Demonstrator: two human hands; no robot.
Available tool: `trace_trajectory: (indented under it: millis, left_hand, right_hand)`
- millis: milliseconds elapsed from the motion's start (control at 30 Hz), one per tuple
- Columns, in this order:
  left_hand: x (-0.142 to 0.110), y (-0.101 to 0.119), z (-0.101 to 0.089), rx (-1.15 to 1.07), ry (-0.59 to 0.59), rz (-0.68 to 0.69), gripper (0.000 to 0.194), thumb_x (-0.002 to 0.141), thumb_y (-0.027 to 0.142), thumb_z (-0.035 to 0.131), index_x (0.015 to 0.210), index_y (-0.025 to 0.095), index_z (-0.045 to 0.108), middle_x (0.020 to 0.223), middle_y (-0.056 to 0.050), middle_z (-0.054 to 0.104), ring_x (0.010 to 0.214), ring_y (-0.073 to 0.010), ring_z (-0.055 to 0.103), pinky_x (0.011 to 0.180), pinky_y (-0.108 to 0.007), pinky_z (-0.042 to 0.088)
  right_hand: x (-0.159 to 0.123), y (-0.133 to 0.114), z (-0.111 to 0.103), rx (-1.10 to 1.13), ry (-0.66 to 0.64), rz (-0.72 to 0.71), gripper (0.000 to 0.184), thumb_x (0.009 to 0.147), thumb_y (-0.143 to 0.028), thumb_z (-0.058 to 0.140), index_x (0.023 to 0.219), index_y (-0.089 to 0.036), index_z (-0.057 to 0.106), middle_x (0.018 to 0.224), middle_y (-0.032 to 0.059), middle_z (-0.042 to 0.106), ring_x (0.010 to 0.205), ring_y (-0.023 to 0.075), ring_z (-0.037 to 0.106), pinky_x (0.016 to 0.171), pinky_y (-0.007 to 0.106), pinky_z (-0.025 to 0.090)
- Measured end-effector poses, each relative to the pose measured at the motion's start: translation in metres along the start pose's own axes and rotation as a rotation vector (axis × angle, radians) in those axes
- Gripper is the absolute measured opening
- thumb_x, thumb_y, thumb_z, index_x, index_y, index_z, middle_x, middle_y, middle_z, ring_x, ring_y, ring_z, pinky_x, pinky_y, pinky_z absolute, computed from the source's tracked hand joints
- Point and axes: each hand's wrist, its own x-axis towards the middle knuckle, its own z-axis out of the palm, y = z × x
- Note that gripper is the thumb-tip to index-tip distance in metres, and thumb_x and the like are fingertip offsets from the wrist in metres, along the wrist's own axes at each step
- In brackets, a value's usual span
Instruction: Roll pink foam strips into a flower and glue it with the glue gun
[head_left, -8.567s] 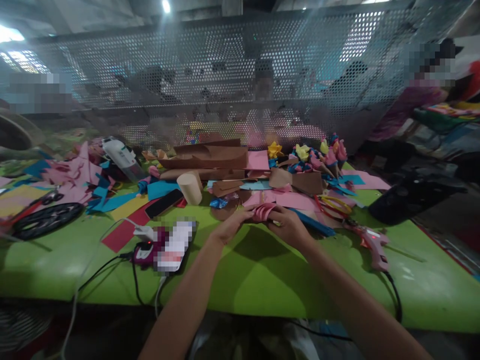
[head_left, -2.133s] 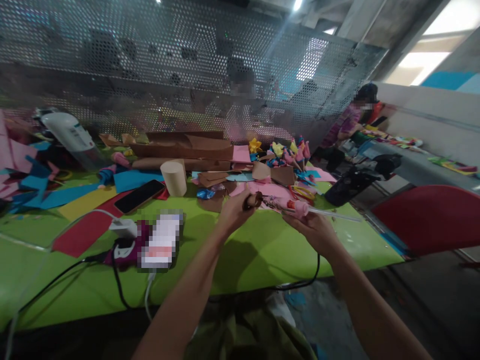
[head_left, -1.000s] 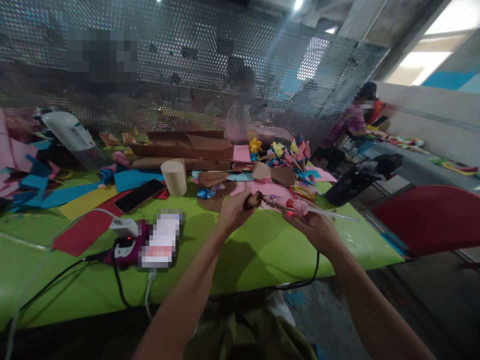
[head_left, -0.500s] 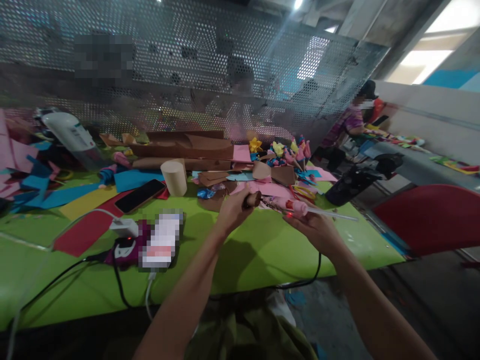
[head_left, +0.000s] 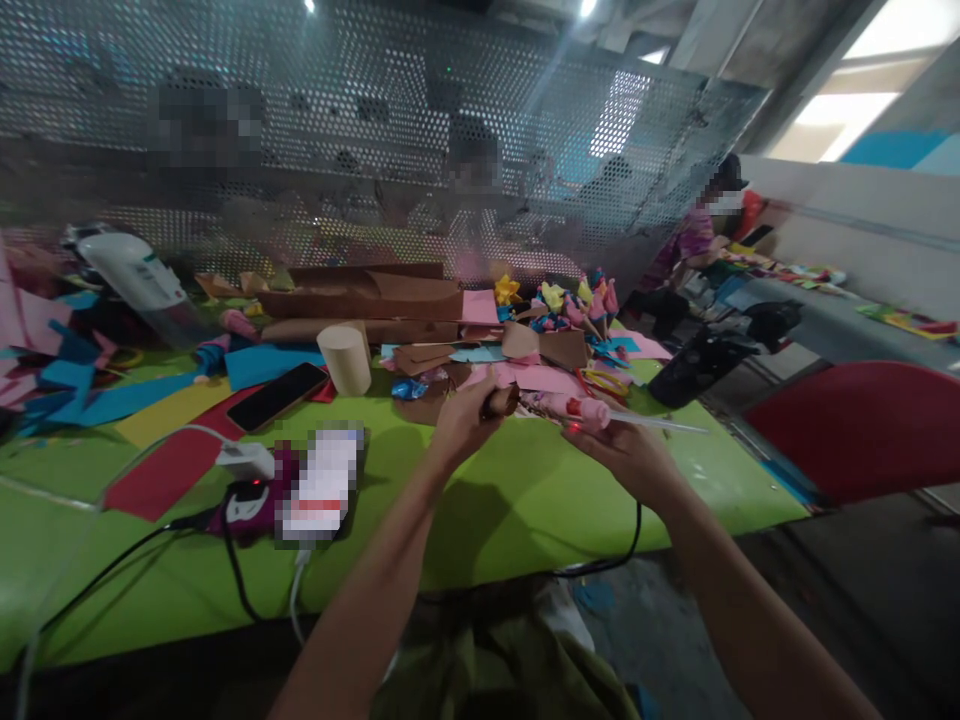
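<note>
My left hand (head_left: 463, 415) is closed around a small brown paper roll (head_left: 504, 402), its end facing right. A pink hot glue gun (head_left: 559, 404) rests in the grip of my right hand (head_left: 636, 458), its nozzle directed left at the roll. From the back of the gun a clear glue stick (head_left: 664, 422) sticks out to the right, and a small red light glows below the body. Whether the nozzle touches the paper I cannot tell. Both hands are above the green table (head_left: 517, 520), the fingertips partly hidden.
Behind the hands lie brown paper sheets (head_left: 360, 300) and several paper flowers (head_left: 574, 300). To the left are a cream cylinder (head_left: 346, 362), a black phone (head_left: 277, 397), a lit phone (head_left: 322, 485) and a power strip (head_left: 255, 510) with cables. A black bottle (head_left: 697, 370) leans right; a person sits beyond.
The view has shifted very slightly. Both hands keep nearly the same pose, with the paper roll and the glue gun still close together.
</note>
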Motion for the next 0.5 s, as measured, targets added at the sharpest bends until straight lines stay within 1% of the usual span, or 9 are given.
trace_trajectory:
  millis: [67,133,233,300,367,433,500]
  left_hand:
    - [0.0006,-0.0007,-0.0010,-0.024,0.005,0.004,0.022,0.080,0.017,0.059,0.100,0.020,0.064,0.089,-0.003,0.067,0.080,-0.0175,0.056,0.071,-0.025,0.039]
    - [0.0016,-0.0011,-0.0019,-0.039,0.005,0.022,0.019,0.079,0.018,0.059,0.098,0.020,0.062,0.089,-0.003,0.066,0.081,-0.0178,0.056,0.071,-0.025,0.039]
    - [0.0020,0.0005,-0.0040,-0.060,-0.003,0.052,0.017,0.077,0.018,0.059,0.094,0.020,0.059,0.088,-0.002,0.064,0.082,-0.0179,0.055,0.073,-0.025,0.039]
    - [0.0013,0.0033,-0.0057,-0.102,-0.007,0.038,0.021,0.075,0.017,0.059,0.096,0.020,0.056,0.089,-0.002,0.063,0.082,-0.0174,0.055,0.073,-0.026,0.039]
    - [0.0001,0.0060,-0.0069,-0.164,-0.013,0.008,0.027,0.073,0.017,0.059,0.098,0.021,0.052,0.091,-0.001,0.060,0.081,-0.0164,0.053,0.072,-0.025,0.039]
    - [-0.0007,0.0074,-0.0069,-0.231,-0.026,-0.016,0.028,0.072,0.017,0.058,0.097,0.021,0.048,0.089,0.000,0.056,0.080,-0.0152,0.051,0.072,-0.025,0.038]
    - [-0.0009,0.0073,-0.0058,-0.307,-0.052,-0.026,0.025,0.072,0.019,0.059,0.094,0.021,0.046,0.087,0.002,0.053,0.079,-0.0141,0.048,0.072,-0.024,0.039]
  right_hand:
    - [-0.0018,-0.0007,-0.0006,0.001,0.002,-0.005,0.034,0.087,-0.052,0.058,0.088,-0.020,0.070,0.088,0.0078,0.072,0.084,0.0260,0.065,0.079,0.037,0.052]
    - [-0.0038,-0.0028,-0.0012,0.044,-0.009,-0.006,0.034,0.086,-0.052,0.060,0.095,-0.020,0.070,0.095,0.0081,0.073,0.089,0.0269,0.066,0.083,0.038,0.052]
    - [-0.0060,-0.0056,-0.0013,0.132,-0.068,0.014,0.033,0.086,-0.052,0.061,0.097,-0.022,0.071,0.099,0.0065,0.073,0.094,0.0278,0.066,0.085,0.038,0.052]
    - [-0.0065,-0.0060,-0.0005,0.177,-0.095,0.048,0.035,0.085,-0.054,0.061,0.094,-0.022,0.072,0.092,0.0052,0.073,0.088,0.0267,0.066,0.078,0.036,0.053]
    - [-0.0063,-0.0056,0.0010,0.215,-0.105,0.101,0.039,0.082,-0.058,0.063,0.087,-0.020,0.072,0.075,0.0032,0.069,0.072,0.0227,0.063,0.064,0.032,0.050]
    - [-0.0056,-0.0050,0.0026,0.269,-0.100,0.153,0.043,0.078,-0.061,0.065,0.081,-0.018,0.070,0.061,-0.0001,0.059,0.056,0.0165,0.053,0.051,0.028,0.041]
    - [-0.0050,-0.0045,0.0041,0.348,-0.089,0.188,0.045,0.075,-0.063,0.068,0.077,-0.018,0.068,0.055,-0.0026,0.051,0.049,0.0118,0.042,0.045,0.025,0.033]
